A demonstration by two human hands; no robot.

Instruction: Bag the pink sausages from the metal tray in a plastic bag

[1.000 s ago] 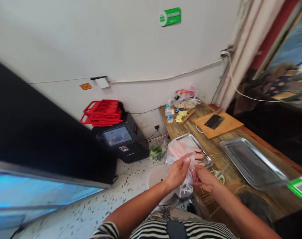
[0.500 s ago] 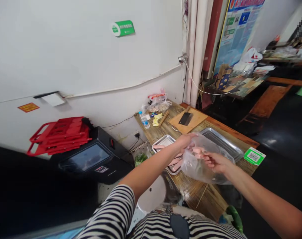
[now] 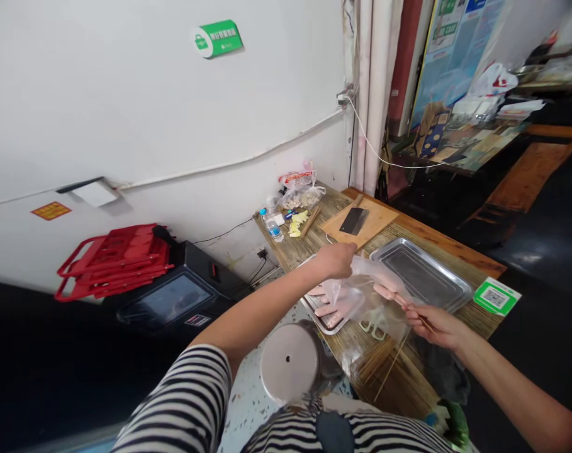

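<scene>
I note the left hand [image 3: 335,259] pinching a clear plastic bag [image 3: 368,296] over the small steel tray [image 3: 319,316]; the right hand [image 3: 434,325] grips the bag's far end beside it. Sausages look ready to empty out.

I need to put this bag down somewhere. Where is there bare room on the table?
The large steel tray right of both hands is bare inside. Bare wood runs along its far edge. The small tray under the plastic bag holds sausages, and the wall corner by the water bottle is cluttered.
</scene>
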